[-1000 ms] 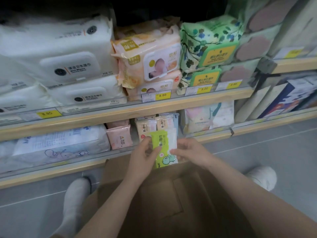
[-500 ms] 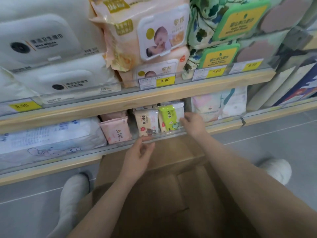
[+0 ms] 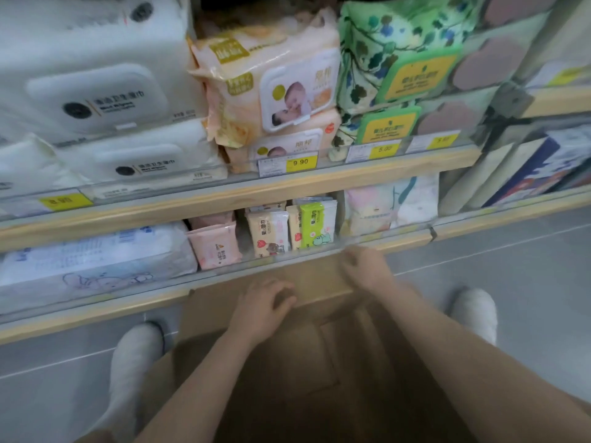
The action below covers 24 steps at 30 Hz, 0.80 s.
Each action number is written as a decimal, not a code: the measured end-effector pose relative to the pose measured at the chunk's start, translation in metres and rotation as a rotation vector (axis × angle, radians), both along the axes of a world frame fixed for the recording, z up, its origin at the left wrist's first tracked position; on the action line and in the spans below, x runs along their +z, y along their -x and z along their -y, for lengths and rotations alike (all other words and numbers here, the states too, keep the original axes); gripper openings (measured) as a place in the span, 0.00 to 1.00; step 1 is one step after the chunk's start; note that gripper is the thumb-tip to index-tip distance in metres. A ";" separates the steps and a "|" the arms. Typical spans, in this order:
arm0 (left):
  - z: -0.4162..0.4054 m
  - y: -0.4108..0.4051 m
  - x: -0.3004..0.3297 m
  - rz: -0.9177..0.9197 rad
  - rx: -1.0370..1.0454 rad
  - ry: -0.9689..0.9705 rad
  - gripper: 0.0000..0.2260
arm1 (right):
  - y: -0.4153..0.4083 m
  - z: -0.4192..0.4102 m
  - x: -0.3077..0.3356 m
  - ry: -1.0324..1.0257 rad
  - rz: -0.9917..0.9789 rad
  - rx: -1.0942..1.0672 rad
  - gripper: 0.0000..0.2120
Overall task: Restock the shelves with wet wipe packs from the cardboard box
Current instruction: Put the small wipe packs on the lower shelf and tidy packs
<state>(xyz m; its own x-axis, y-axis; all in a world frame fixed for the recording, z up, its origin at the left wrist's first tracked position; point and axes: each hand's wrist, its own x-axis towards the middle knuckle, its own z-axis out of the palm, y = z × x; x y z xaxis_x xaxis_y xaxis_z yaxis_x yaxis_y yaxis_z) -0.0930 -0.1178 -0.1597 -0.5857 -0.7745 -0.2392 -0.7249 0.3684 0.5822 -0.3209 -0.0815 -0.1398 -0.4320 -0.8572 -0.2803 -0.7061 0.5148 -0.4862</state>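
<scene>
A small green wet wipe pack [image 3: 315, 226] stands upright on the lower shelf [image 3: 377, 243], at the front of a row of small packs. Beside it on the left stand a cream pack [image 3: 268, 233] and a pink pack [image 3: 215, 247]. The brown cardboard box [image 3: 287, 372] sits on the floor below me, its flaps open. My left hand [image 3: 263, 306] hangs over the box's far flap, fingers loosely curled and holding nothing. My right hand [image 3: 363, 266] is just below the shelf's front rail, blurred, also holding nothing.
The upper shelf [image 3: 224, 199] carries large white packs [image 3: 92, 91], peach baby-wipe packs [image 3: 271, 87] and green floral packs [image 3: 393, 68]. A big white pack [image 3: 92, 254] lies at the lower left. My white shoes [image 3: 134, 356] stand on the grey floor either side of the box.
The green pack went from both my hands onto the lower shelf. My right hand let go of it and both hands have drawn back toward the box.
</scene>
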 end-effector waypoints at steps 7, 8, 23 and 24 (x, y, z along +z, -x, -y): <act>-0.026 0.004 0.002 -0.008 -0.053 0.002 0.11 | 0.000 -0.043 -0.003 -0.187 0.016 -0.014 0.10; -0.026 0.004 0.002 -0.026 -0.051 0.010 0.11 | 0.000 -0.045 -0.006 -0.175 0.024 -0.033 0.09; 0.036 0.093 -0.027 -0.395 0.289 -0.145 0.28 | -0.006 0.042 -0.028 0.251 0.228 -0.013 0.14; 0.037 0.097 -0.031 -0.413 0.315 -0.146 0.28 | -0.004 0.048 -0.035 0.254 0.242 -0.027 0.12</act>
<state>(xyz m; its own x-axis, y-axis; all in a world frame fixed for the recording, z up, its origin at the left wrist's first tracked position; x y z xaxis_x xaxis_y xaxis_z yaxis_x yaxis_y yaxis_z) -0.1904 -0.1552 -0.1909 -0.3985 -0.9038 -0.1559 -0.4869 0.0644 0.8711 -0.3167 -0.1292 -0.1745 -0.4030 -0.9017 -0.1567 -0.5427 0.3733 -0.7524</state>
